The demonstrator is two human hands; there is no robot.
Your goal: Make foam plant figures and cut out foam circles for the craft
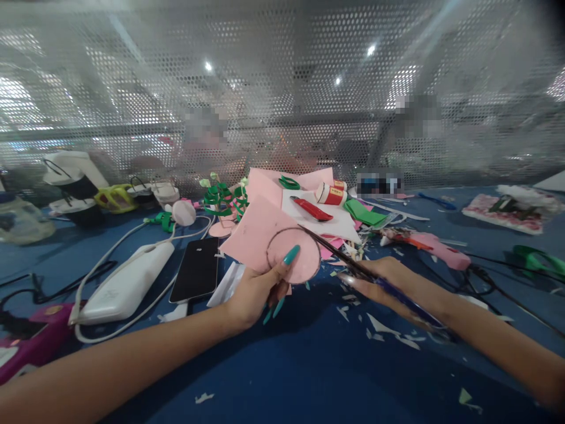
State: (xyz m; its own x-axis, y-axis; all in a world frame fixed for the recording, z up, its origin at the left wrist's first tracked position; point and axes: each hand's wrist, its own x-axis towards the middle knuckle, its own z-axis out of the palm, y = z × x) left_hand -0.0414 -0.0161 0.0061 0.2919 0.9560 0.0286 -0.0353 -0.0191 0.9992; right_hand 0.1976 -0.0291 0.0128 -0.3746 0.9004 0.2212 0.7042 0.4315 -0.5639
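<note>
My left hand (256, 291) pinches a pink foam sheet (260, 232) with a circle drawn on it, thumb pressed on the circle's face. My right hand (379, 282) is closed around a pair of scissors (335, 250), whose blades reach into the sheet's right edge along the drawn circle. Both hands hover just above the blue table (286, 371), with small paper offcuts (375, 330) scattered below them.
Black phone (196, 270) and white power bank (128, 285) with cables lie left. Behind are pink and white sheets, a red cutter (311, 209), glue bottle (331, 194), green foam curls (220, 200), and a pink glue gun (428, 242) at right. A perforated metal screen (282, 106) bounds the table's far side.
</note>
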